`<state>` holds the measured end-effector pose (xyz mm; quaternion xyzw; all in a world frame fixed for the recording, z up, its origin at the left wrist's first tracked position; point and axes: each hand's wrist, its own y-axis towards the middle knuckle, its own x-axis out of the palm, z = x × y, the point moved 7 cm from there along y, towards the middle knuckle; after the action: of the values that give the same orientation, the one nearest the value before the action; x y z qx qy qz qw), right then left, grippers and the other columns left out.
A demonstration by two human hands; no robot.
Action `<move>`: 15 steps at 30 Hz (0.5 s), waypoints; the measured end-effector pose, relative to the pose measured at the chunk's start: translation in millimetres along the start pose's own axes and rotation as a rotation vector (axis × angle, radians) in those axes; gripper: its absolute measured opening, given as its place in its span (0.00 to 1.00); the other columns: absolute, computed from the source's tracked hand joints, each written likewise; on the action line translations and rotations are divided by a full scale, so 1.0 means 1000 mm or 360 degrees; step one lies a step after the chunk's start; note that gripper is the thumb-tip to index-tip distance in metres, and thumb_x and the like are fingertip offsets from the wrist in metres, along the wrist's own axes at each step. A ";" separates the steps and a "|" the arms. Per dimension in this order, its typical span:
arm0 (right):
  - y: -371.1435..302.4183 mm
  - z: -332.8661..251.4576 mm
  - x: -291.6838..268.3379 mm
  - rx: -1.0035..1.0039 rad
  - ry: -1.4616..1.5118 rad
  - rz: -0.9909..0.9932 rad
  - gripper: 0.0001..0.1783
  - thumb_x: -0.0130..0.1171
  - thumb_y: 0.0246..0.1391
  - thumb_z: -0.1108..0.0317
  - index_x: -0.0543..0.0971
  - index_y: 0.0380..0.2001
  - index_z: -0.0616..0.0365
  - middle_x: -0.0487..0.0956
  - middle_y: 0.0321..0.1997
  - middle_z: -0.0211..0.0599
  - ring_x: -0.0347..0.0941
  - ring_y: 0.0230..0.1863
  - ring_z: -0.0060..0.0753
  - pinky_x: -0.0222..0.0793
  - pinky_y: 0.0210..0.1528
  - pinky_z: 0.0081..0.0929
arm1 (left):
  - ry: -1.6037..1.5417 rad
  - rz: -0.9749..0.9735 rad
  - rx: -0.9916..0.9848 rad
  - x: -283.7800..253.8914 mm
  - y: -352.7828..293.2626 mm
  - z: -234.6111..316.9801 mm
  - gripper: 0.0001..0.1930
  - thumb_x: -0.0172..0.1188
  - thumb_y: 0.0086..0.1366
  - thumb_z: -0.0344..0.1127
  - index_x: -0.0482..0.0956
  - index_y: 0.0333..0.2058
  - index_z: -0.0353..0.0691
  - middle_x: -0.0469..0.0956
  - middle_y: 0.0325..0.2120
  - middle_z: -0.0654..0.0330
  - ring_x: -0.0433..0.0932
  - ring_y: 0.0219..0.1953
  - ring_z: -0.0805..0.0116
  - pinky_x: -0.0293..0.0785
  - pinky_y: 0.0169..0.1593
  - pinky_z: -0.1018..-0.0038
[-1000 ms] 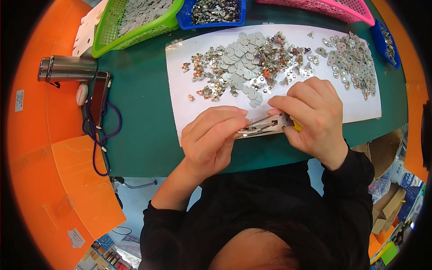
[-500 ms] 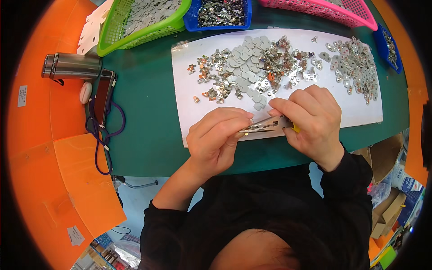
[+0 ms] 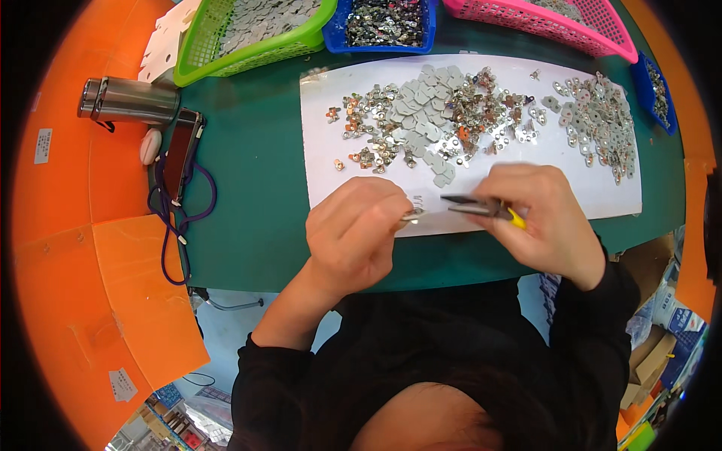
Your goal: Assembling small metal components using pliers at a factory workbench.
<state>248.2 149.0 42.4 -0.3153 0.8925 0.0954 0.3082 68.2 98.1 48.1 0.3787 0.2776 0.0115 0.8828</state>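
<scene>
My left hand (image 3: 352,234) is closed in a pinch around a small shiny metal part (image 3: 414,214), which pokes out beyond the fingertips. In my right hand (image 3: 547,218) is a pair of pliers (image 3: 481,207) with a bit of yellow handle showing. Their dark jaws point left toward the metal part, with a gap between. Both hands are over the front edge of a white board (image 3: 460,218). Beyond them on the board lie grey flat plates (image 3: 421,105), a heap of small metal clips (image 3: 477,113) and assembled-looking grey pieces (image 3: 599,124).
Along the back stand a green basket (image 3: 259,62), a blue bin (image 3: 380,49) and a pink basket (image 3: 541,34). Another blue bin (image 3: 653,94) is at the right. To the left lie a steel flask (image 3: 135,100) and a phone (image 3: 180,154) with a purple cord (image 3: 213,197).
The pliers have come away from the part in my left hand and moved right with my right hand. My left hand keeps its pinch. The whole view has shifted slightly.
</scene>
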 end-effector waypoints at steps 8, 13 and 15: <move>0.002 -0.002 0.012 0.0169 0.0190 -0.0736 0.11 0.67 0.54 0.61 0.85 0.30 0.58 0.77 0.19 0.39 0.71 0.20 0.34 0.62 0.26 0.29 | 0.0211 -0.0124 0.0139 0.007 0.001 0.012 0.11 0.62 0.43 0.22 0.78 0.30 0.35 0.78 0.27 0.58 0.80 0.29 0.59 0.76 0.32 0.70; 0.003 0.001 0.011 0.0168 0.0312 -0.0755 0.11 0.66 0.56 0.61 0.86 0.30 0.57 0.78 0.19 0.37 0.70 0.20 0.30 0.62 0.26 0.27 | 0.0211 -0.0088 0.0130 0.007 -0.002 0.009 0.11 0.61 0.43 0.21 0.78 0.30 0.35 0.77 0.26 0.57 0.80 0.29 0.58 0.76 0.32 0.70; 0.002 0.002 0.013 0.0180 0.0327 -0.0807 0.11 0.65 0.57 0.61 0.86 0.30 0.57 0.78 0.19 0.36 0.70 0.20 0.29 0.63 0.26 0.26 | 0.0199 -0.0088 0.0116 0.007 -0.001 0.009 0.11 0.61 0.43 0.21 0.78 0.30 0.35 0.77 0.26 0.57 0.80 0.28 0.58 0.76 0.32 0.70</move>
<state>240.3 144.8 32.6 -0.5189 0.8155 -0.0672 0.2473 78.3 92.8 48.8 0.4015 0.3427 0.0006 0.8493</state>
